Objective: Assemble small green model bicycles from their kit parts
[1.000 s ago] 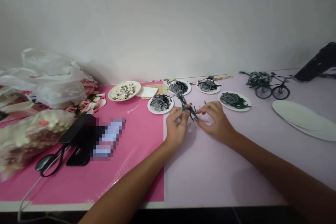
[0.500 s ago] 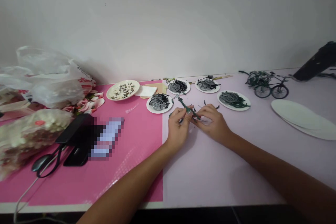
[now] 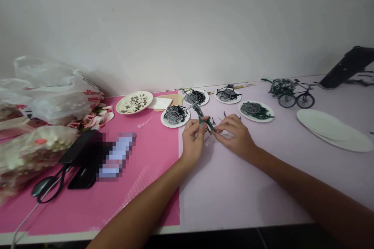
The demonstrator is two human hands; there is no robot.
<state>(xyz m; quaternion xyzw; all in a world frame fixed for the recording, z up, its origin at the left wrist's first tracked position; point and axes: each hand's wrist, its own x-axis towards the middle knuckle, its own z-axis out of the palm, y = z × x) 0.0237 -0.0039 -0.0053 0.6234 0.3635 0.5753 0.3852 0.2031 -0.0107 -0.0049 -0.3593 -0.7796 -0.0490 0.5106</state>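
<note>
A small green model bicycle frame (image 3: 199, 113) with grey handlebars is held between my hands above the lilac table half. My left hand (image 3: 193, 142) is closed around its middle. My right hand (image 3: 236, 135) pinches at its near right end; whether a separate small part sits in those fingertips I cannot tell. Just beyond, a white plate (image 3: 174, 125) holds grey toy wheels and black parts. Another plate (image 3: 257, 120), right of my right hand, carries grey wheels and green parts. A few thin dark pieces lie on the table behind my fingers.
Two more plates of parts (image 3: 206, 102) (image 3: 230, 102) stand near the wall. Assembled model bicycles (image 3: 295, 95) are at the right, above stacked white plates (image 3: 336, 128). A plate of small pale pieces (image 3: 134, 112), plastic bags (image 3: 55, 89) and black devices (image 3: 84, 148) occupy the pink left side.
The frame has tilted a little in my left hand, and its lower end shows more. My right fingertips stay at that end. The whole view has shifted slightly.
</note>
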